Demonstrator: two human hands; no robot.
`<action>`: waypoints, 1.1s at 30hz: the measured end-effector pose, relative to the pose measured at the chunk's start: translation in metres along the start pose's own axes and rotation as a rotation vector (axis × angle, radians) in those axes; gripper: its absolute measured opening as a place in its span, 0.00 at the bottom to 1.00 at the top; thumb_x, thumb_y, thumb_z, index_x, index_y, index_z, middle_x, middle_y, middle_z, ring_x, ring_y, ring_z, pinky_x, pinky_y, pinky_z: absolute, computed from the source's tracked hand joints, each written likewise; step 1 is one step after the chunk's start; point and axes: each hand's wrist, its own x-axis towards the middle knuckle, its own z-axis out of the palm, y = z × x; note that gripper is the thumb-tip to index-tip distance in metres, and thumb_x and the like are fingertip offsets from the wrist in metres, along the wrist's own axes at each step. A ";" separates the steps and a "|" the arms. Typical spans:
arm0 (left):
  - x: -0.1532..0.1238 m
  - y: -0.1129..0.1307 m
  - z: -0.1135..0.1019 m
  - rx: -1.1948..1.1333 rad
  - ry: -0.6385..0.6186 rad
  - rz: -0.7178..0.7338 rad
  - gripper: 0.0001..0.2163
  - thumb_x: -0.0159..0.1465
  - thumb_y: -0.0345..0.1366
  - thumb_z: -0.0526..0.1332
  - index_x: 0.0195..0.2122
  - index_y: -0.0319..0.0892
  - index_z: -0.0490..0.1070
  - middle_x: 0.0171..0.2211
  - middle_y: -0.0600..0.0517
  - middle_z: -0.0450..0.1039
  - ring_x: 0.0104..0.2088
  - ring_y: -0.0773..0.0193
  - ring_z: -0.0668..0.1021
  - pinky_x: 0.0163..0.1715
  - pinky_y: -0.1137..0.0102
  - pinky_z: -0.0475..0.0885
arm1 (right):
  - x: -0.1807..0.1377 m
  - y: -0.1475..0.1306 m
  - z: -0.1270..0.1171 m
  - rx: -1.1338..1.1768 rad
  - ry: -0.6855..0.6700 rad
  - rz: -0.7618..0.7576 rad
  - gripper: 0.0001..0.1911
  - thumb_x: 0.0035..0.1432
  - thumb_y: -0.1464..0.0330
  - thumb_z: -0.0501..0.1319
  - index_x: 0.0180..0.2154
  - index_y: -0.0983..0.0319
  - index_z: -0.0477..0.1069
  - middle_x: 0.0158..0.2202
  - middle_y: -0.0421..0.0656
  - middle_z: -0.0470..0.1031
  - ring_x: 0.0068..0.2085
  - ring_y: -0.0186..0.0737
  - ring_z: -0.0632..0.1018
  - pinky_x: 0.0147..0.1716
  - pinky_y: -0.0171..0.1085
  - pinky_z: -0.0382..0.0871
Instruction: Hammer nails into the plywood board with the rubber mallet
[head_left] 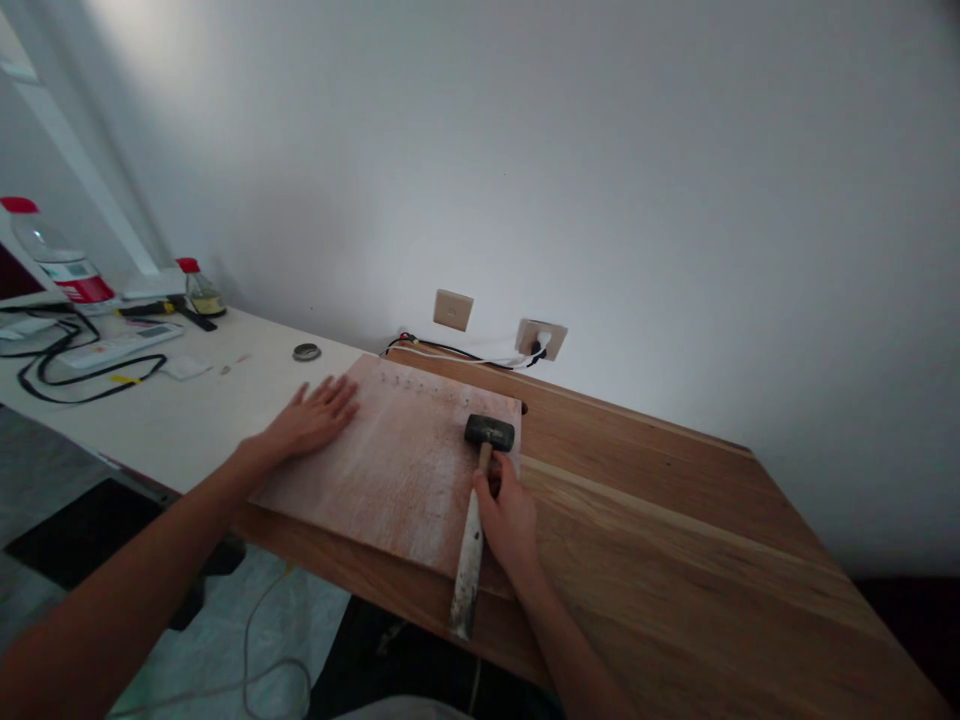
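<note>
The left hand (322, 416) lies flat, fingers slightly apart, at ten o'clock on the board (397, 470); the right hand (510, 510) clamps its fingers round the mallet (472, 530) towards three. Light palm pressure could let the board skid.

Left hand (319, 415): bare
Right hand (510, 512): bare
Forearms (154, 565): uncovered — slender, tapering toward the wrists
Clothing (401, 710): pale grey sliver — garment unclear

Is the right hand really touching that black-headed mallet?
Touching. The head view shows the right hand holding the mallet by its handle, thumb and fingers pressed to it just below the black head, with no gap visible.
</note>
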 end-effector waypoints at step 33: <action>-0.003 0.032 -0.005 0.081 0.134 0.032 0.33 0.74 0.49 0.34 0.74 0.36 0.47 0.75 0.39 0.43 0.75 0.49 0.49 0.71 0.47 0.45 | 0.002 0.002 0.001 0.038 0.014 0.004 0.22 0.67 0.61 0.56 0.58 0.63 0.69 0.42 0.48 0.83 0.41 0.48 0.84 0.42 0.40 0.72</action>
